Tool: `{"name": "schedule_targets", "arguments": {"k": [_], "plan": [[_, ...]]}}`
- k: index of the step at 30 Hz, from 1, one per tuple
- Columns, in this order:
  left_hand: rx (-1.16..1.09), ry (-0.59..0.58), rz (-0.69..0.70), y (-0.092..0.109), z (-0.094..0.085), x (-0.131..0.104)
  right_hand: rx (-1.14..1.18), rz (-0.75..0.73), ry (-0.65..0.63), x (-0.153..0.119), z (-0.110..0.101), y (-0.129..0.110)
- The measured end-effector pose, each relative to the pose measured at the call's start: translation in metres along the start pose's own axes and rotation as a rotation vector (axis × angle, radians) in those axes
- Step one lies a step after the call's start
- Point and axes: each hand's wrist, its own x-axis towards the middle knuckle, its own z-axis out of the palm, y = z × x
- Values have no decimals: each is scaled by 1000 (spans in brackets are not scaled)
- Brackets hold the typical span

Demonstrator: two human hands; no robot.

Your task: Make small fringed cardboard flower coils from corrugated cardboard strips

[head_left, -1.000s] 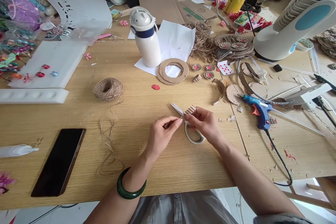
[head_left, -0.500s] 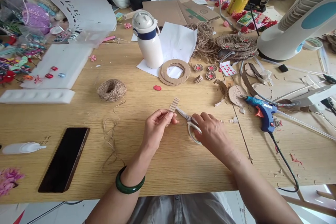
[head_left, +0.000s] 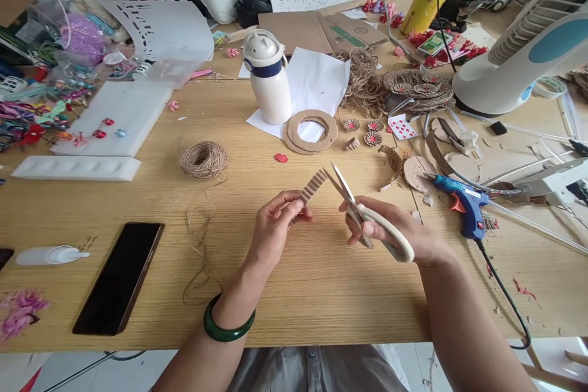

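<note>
Seems partway along: has three red-centred corrugated rosettes [head_left: 373,138] lying seemingly finished on the wooden table [head_left: 321,294], but seems not yet to cut the corrugated cardboard strip [head_left: 314,185]. Pinches this strip between thumb and fingers of the left hand [head_left: 275,220], above the table; points it forward and rightward, with long axis slanting. Grips white-handled scissors [head_left: 367,213] in the right hand [head_left: 404,223], with blades spread near the strip's free end.
</note>
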Motion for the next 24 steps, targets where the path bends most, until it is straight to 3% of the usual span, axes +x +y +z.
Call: {"name": "schedule_targets", "arguments": {"k": [4,13,24], "plan": [[-64,30,-1,2,0,0,-132,51,-142,-2,-3,-2],[-22,25,15,3,4,-2,-236,66,-155,3,5,-3],[25,-6,-2,0,4,-4,-150,88,-129,9,17,7]]}}
